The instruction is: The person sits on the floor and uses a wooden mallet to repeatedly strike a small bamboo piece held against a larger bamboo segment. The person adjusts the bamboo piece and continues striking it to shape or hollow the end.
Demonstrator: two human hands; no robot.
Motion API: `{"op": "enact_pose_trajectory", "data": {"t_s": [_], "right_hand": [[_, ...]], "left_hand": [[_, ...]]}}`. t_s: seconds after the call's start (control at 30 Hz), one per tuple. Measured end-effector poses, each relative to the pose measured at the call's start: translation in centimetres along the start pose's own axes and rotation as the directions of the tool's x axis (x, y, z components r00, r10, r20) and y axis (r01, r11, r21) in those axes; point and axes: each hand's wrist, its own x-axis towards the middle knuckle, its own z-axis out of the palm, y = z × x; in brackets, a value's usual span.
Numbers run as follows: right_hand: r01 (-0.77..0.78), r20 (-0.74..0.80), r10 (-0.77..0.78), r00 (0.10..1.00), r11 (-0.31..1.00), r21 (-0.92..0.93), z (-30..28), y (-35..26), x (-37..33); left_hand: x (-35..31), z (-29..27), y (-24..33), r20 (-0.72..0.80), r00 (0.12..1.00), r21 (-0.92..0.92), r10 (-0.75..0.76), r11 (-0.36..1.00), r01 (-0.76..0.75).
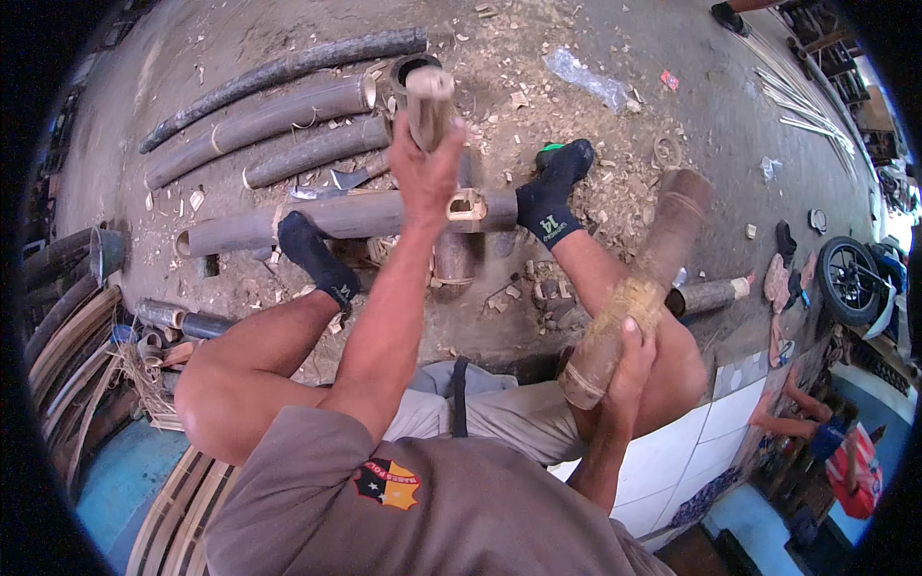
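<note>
My left hand (425,182) is closed around a short wooden piece (429,101), held upright above the floor and smeared by motion. Just beyond it shows the dark open end of another tube. My right hand (629,363) grips a thick bamboo tube (672,223), which slants across my right thigh and has a rough yellowish patch at its middle. Below my left hand, a long bamboo pole (355,217) lies crosswise between my socked feet, with a cut opening (468,204) near its right part. A blade (351,178) rests behind the pole.
Several bamboo lengths (259,125) lie at the far left. Wood chips (615,168) and a clear plastic wrapper (584,79) litter the floor. Split bamboo strips (72,336) are stacked at the left. At right are thin sticks (807,110), a motorcycle wheel (849,278) and another person (826,437).
</note>
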Motion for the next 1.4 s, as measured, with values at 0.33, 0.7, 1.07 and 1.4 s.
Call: {"op": "enact_pose_trajectory", "data": {"t_s": [0.33, 0.7, 1.07, 1.4], "right_hand": [[-0.068, 0.476, 0.042, 0.878, 0.997, 0.037, 7.7, -3.9, -0.7], [0.746, 0.716, -0.498, 0.488, 0.664, -0.047, 16.3, -16.2, 3.0], [0.987, 0.874, -0.482, -0.053, -0.158, -0.027, 24.5, -24.3, 2.6], [0.960, 0.863, -0.431, 0.263, 0.033, -0.276, 19.1, -24.7, 3.1]], "left_hand": [[-1.0, -5.5, -6.6, -0.188, 0.889, -0.561, -0.417, 0.789, 0.251], [-3.2, -5.5, -5.6, -0.160, 0.887, -0.330, -0.432, 0.871, 0.365], [-3.4, -5.8, -9.2, -0.213, 0.882, -0.486, -0.421, 0.829, 0.278], [-1.7, -5.0, -4.3, -0.186, 0.901, -0.254, -0.391, 0.905, 0.340]]}}
